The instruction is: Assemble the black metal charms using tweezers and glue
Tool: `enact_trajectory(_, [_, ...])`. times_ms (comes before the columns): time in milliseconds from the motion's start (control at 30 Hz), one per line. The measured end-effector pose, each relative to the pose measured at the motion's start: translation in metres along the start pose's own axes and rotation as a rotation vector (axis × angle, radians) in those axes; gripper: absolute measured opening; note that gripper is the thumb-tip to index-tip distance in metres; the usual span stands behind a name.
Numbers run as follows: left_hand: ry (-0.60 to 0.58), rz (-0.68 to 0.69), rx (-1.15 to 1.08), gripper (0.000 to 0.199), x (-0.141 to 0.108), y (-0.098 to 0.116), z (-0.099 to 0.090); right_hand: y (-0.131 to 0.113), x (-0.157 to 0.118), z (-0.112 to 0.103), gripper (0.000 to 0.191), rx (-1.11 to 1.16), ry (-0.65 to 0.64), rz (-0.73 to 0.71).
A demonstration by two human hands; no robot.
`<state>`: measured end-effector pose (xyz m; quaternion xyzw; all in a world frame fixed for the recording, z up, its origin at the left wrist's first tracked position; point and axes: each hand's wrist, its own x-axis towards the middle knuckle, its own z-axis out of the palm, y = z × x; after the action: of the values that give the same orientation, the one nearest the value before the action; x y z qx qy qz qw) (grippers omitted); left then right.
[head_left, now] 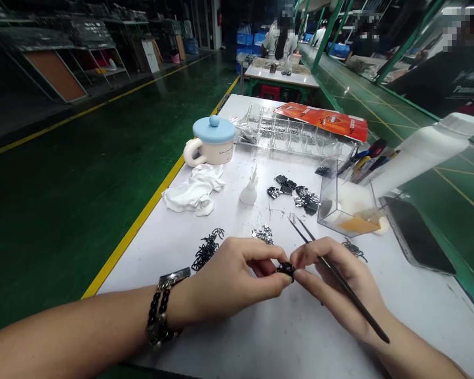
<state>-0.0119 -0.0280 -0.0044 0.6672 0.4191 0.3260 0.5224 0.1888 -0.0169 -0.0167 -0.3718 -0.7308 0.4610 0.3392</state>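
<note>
My left hand [231,276] pinches a small black part [286,269] between thumb and index finger, just above the white table. My right hand [345,287] meets it from the other side, its thumb and fingertip at the part's edge. Dark tweezers [355,300] lie across the right palm, their tips pointing forward and apart. Fine detail of the part is hidden by the fingers. Beside my left hand is a pile of small black curved pieces [206,251]. Small silvery pieces [264,233] lie just beyond the hands, and several flat black parts [308,201] sit farther back.
A small translucent nozzle bottle [249,192] stands mid-table. A white cloth [191,192] and a lidded mug [217,150] are at left. Behind is a clear compartment tray [296,145] under a red-orange packet [324,120]. At right are a clear box [343,205], a phone [418,234] and a white bottle [426,147].
</note>
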Motion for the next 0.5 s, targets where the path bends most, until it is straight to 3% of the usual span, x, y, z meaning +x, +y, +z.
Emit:
enact_trajectory(133, [-0.109,-0.216,-0.245,0.015,0.0015,0.0010,-0.0004,-0.0062,-0.0009,0.0014,0.008,0.064,-0.053,0.098])
enact_trajectory(500, [-0.217,-0.447,-0.567,0.010,0.0093,0.0048,-0.0047,-0.0109,0.0021,0.0029,0.026,0.204,0.015,0.280])
